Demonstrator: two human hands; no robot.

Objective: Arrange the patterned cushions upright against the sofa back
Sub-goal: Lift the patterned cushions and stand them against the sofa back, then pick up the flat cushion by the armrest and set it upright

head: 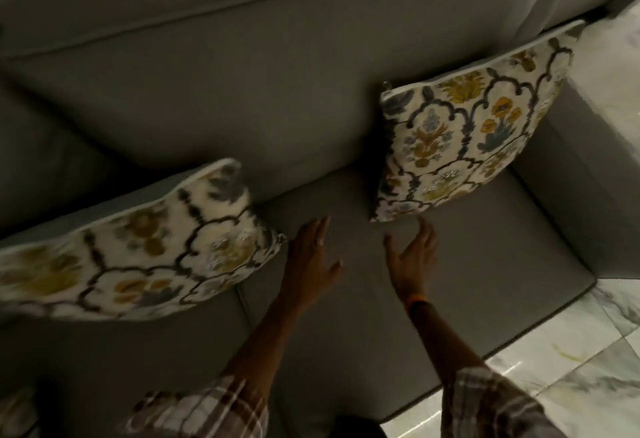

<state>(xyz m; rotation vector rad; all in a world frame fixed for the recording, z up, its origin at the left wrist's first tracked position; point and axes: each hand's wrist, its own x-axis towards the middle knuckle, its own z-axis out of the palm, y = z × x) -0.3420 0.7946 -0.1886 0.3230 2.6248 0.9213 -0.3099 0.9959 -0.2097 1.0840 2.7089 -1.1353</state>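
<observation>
two checked sleeves [491, 406] come in from the bottom edge, with bare forearms reaching out over the grey sofa seat [450, 299]. pale marble floor [571, 361] shows to the right of the seat. the right wrist wears an orange band [414, 300].

both hands are empty, fingers spread and loose, above the bare seat between the two cushions. the left hand [311, 257] is just beside the lower right corner of the left cushion [138, 250]; whether it touches is unclear. the right hand [412, 261] has its fingertips [423, 224] just under the lower left corner of the right cushion [474, 143], very close, contact uncertain.

the left cushion is blurred and lies tilted, its cream face with dark scallop lines and yellow flowers turned up, its top edge towards the sofa back. the right cushion stands more upright, leaning back on the sofa back [242, 98] and close to the armrest [571, 167] on the right, its bottom edge on the seat. the two cushions are well apart.
</observation>
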